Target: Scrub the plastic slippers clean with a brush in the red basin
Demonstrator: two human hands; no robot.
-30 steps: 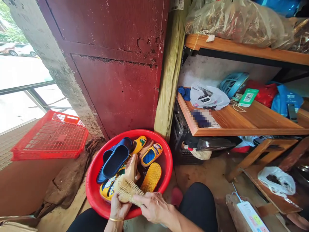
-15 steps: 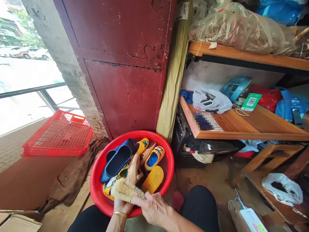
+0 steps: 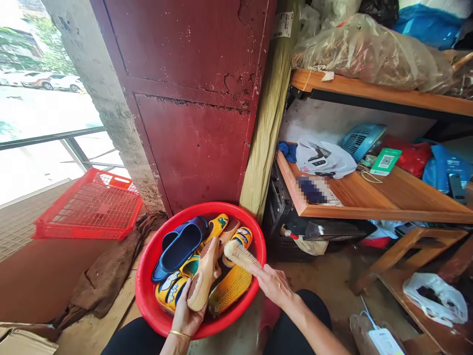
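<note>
My left hand (image 3: 188, 315) grips a tan slipper (image 3: 205, 276) by its heel end, with the slipper tilted over a red basin (image 3: 148, 315). In my right hand (image 3: 273, 286) is a scrubbing brush (image 3: 241, 255) with pale bristles, held apart from the tan slipper, over the basin's right side. Several slippers lie in the basin: a dark blue slipper (image 3: 184, 245) at the left, a yellow cartoon slipper (image 3: 172, 292) near my left hand, and a yellow slipper sole (image 3: 231, 290) below the brush.
A red plastic crate (image 3: 90, 204) sits at the left, beside a brown cloth (image 3: 98, 271). Behind the basin stands a dark red door (image 3: 192, 148). On the right are a wooden shelf (image 3: 369, 197) holding a blue fan (image 3: 362, 141), and a white power strip (image 3: 386, 341) near the floor.
My right hand has moved the brush up and right, off the tan slipper. My left hand now shows the slipper turned with its side and sole edge exposed.
</note>
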